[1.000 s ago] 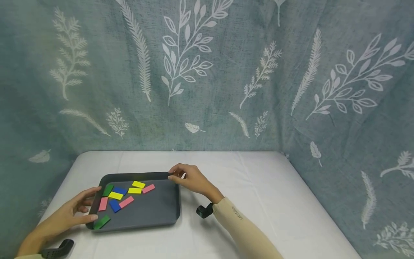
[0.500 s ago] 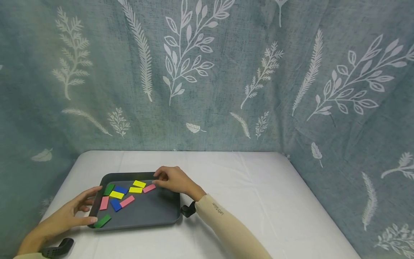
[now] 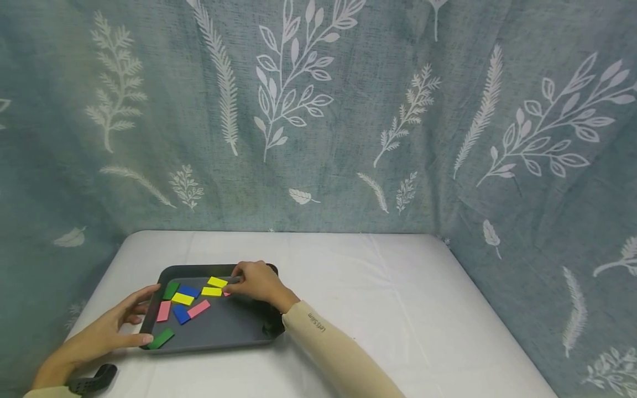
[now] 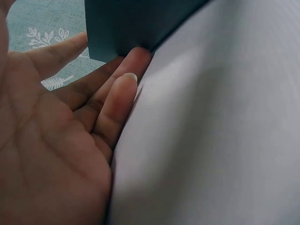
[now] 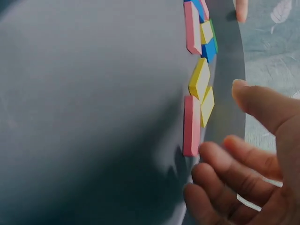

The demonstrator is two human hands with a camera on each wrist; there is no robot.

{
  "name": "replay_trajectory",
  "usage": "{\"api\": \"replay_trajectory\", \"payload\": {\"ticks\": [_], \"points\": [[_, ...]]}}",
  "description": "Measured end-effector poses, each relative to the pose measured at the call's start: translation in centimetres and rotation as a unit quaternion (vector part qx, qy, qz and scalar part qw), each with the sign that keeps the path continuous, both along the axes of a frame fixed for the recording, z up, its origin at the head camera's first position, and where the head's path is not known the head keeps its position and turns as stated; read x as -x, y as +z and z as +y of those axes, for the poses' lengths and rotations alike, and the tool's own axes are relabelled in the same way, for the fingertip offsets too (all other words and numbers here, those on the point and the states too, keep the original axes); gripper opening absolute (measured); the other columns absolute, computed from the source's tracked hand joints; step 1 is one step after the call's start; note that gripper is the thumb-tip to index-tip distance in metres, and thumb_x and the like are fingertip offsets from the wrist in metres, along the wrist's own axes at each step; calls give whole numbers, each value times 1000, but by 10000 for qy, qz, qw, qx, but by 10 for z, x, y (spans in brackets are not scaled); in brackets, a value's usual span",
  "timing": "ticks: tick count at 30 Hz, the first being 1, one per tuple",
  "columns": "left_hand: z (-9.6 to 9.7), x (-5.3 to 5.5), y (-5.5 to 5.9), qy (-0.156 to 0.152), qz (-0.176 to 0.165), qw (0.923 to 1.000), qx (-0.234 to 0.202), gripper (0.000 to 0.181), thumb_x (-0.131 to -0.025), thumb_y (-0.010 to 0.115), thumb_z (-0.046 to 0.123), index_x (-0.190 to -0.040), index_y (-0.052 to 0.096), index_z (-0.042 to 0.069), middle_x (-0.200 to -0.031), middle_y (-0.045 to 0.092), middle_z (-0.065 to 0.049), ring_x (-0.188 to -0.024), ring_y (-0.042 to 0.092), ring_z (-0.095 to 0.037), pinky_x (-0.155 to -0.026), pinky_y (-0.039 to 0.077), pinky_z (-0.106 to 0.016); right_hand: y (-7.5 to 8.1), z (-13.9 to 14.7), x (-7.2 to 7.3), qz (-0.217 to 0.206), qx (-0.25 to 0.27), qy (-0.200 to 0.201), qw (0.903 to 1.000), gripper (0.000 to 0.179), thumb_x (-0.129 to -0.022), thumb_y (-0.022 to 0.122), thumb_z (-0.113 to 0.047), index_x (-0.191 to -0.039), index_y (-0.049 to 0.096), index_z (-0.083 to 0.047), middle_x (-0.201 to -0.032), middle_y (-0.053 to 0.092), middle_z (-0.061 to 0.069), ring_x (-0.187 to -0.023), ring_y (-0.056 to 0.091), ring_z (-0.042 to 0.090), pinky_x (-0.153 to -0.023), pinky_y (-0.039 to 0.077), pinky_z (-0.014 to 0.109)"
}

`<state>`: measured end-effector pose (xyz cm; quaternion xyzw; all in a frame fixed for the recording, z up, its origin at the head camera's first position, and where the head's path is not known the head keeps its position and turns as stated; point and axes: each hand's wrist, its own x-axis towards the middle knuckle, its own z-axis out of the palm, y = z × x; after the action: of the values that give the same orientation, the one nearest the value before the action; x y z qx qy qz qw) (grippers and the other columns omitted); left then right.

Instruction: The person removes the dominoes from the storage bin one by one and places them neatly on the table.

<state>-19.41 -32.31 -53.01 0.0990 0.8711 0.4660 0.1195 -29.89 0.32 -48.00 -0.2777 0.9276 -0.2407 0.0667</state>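
A dark grey tray lies on the table with several flat pink, yellow, blue and green blocks inside. My left hand rests along its left side, fingers spread, thumb at the near corner. The left wrist view shows loosely bent fingers against the outer tray wall. Over the tray's back part, my right hand reaches down at a pink block, mostly hidden behind it. Seen from the right wrist, fingertips sit right by that pink block's end, thumb apart. Two yellow blocks lie beside it.
A green block lies at the tray's near left corner. Farther in, a pink block meets a blue block. White cloth covers the table; a leaf-patterned curtain hangs behind.
My right hand has moved left from the tray's back right corner, over the rim and down to the pink block. My left hand has kept its place at the tray's left side.
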Motion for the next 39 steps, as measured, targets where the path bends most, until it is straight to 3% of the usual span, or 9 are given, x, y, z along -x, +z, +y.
{"api": "replay_trajectory", "payload": {"ticks": [2, 4, 7, 9, 17, 21, 28, 33, 39], "points": [[1, 0, 1, 11, -35, 10000, -6, 103, -90, 80, 30, -164, 11, 10, -157, 29, -30, -126, 48, -44, -90, 47, -57, -3, -3, -1, -6, -100, -182, 9998, 44, -86, 82, -46, -108, 75, -9, -74, 65, -10, -60, 55, 3, -56, 44, 19], [1, 0, 1, 26, -96, 9999, -18, 104, -90, 80, 31, -165, 11, 10, -157, 28, -30, -126, 47, -44, -90, 47, -59, -4, -6, -3, -29, -251, -321, 9992, 40, -85, 83, -49, -92, 75, -10, -64, 56, -13, -54, 48, 1, -52, 39, 18], [2, -1, 2, 64, -103, 9999, 39, 104, -89, 81, 33, -164, 11, 11, -157, 29, -30, -127, 46, -45, -91, 47, -59, -6, -10, -5, -6, -460, -535, 9975, 48, -82, 83, -53, -67, 63, -13, -55, 36, -12, -48, 33, 4, -47, 28, 20], [2, -1, 2, 90, -51, 9999, 99, 105, -89, 81, 33, -164, 12, 10, -156, 31, -29, -126, 47, -44, -91, 47, -57, -7, -12, -7, 43, -643, -664, 9957, 57, -81, 83, -57, -60, 52, -14, -55, 29, -8, -47, 30, 7, -46, 26, 23], [2, -2, 1, 118, 108, 9997, 168, 104, -88, 82, 33, -164, 15, 10, -154, 35, -28, -126, 48, -43, -89, 48, -52, -2, -21, -12, 241, -1085, -1026, 9885, 56, -76, 85, -61, -72, 58, -12, -70, 56, 0, -60, 54, 12, -54, 46, 27], [2, -1, 1, 75, 20, 10000, 38, 103, -89, 81, 32, -164, 13, 11, -154, 35, -28, -126, 48, -42, -89, 48, -54, 1, -23, -14, 224, -1293, -1163, 9845, 54, -77, 85, -59, -69, 59, -13, -80, 60, 2, -68, 56, 14, -60, 50, 30], [2, -2, 2, 20, 61, 10000, -31, 101, -90, 80, 30, -164, 14, 10, -152, 38, -26, -124, 49, -39, -88, 47, -51, -3, -25, -13, 242, -1536, -1223, 9802, 53, -78, 83, -62, -69, 61, -14, -81, 63, 3, -67, 59, 16, -59, 50, 33], [1, -2, 1, 9, 2, 10000, -92, 101, -90, 80, 30, -164, 14, 11, -152, 38, -26, -124, 49, -38, -88, 47, -50, -8, -26, -8, 344, -1613, -1016, 9811, 47, -82, 81, -58, -81, 67, -13, -84, 64, 1, -69, 60, 15, -60, 51, 33], [1, -3, 3, 13, 8, 9999, -166, 101, -90, 80, 29, -164, 14, 12, -153, 36, -26, -125, 48, -39, -90, 46, -56, -9, -20, -2, 72, -1024, -376, 9940, 42, -85, 85, -41, -113, 71, -13, -96, 65, -4, -82, 55, 8, -71, 49, 25]]}}
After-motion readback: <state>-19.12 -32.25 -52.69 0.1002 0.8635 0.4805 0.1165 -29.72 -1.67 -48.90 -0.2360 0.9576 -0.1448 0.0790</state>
